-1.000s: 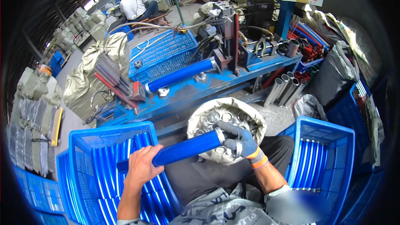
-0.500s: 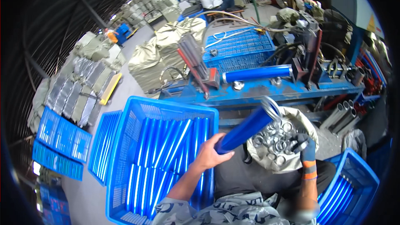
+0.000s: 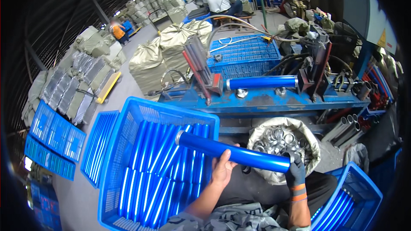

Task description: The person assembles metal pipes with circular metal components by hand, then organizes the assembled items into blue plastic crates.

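I hold a blue tube [image 3: 233, 154] in both hands, above my lap and over the near right corner of the big crate [image 3: 128, 115]. Its long axis runs nearly level, tipped a little: the capped silver end points left and slightly away from me, out over the crate, and the other end points right and toward me. My bare left hand [image 3: 223, 169] is wrapped around the tube's middle from below, fingers [image 3: 222, 156] curled over the top, clamped on it. My gloved right hand [image 3: 296, 170] grips the tube's right end; the glove hides that end, so I cannot tell whether a cap sits there.

The crate is to my left and filled with more blue tubes [image 3: 162, 167] lying side by side, their lengths running away from me, roughly crosswise to mine. Right of the crate, just beyond the tube's right end, a sack [image 3: 310, 143] stands open with round metal caps [image 3: 278, 139] inside. Behind the crate and sack is a blue press bench [image 3: 265, 100] with another tube [image 3: 262, 82] lying level across it, left to right. A second crate [image 3: 359, 188] sits right of my right hand.
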`<state>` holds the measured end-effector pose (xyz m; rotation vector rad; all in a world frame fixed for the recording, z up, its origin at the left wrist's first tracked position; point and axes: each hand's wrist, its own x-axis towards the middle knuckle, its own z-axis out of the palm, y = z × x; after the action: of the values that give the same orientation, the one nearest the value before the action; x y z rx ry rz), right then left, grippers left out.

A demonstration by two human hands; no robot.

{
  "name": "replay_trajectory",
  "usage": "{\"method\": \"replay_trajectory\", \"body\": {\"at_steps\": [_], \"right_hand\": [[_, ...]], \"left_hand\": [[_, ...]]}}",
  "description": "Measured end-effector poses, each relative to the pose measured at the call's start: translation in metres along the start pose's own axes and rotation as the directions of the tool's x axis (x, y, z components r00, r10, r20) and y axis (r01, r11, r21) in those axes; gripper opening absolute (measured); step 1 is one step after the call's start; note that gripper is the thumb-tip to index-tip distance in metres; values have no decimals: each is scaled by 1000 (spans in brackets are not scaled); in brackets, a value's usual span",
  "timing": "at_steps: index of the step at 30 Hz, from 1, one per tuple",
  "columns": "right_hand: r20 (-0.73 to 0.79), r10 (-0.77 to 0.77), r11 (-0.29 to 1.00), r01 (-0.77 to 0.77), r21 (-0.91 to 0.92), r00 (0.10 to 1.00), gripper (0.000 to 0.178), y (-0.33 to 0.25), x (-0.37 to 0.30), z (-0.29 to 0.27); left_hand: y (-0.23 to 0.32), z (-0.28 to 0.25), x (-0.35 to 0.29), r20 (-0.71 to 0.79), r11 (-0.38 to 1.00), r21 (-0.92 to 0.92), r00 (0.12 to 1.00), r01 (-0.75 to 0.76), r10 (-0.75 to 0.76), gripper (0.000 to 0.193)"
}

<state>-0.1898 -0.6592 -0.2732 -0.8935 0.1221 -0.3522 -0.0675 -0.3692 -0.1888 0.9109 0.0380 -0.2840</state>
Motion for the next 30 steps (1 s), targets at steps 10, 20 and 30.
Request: {"method": "replay_trajectory", "body": {"at_steps": [10, 20, 30], "right_hand": [[-77, -84, 985, 71, -159, 993, 91, -11, -4, 5], [-42, 27, 888, -44, -457, 999, 87, -11, 12, -35], [-136, -81, 745, -31, -667, 987, 56, 18, 26, -78]], "left_hand": [[-13, -3, -3, -42, 989, 44, 988, -144, 146, 44], [-38, -10, 3, -119, 995, 83, 991, -51, 61, 44], [-34, -25, 5, -146, 993, 114, 989, 11, 6, 38]]}}
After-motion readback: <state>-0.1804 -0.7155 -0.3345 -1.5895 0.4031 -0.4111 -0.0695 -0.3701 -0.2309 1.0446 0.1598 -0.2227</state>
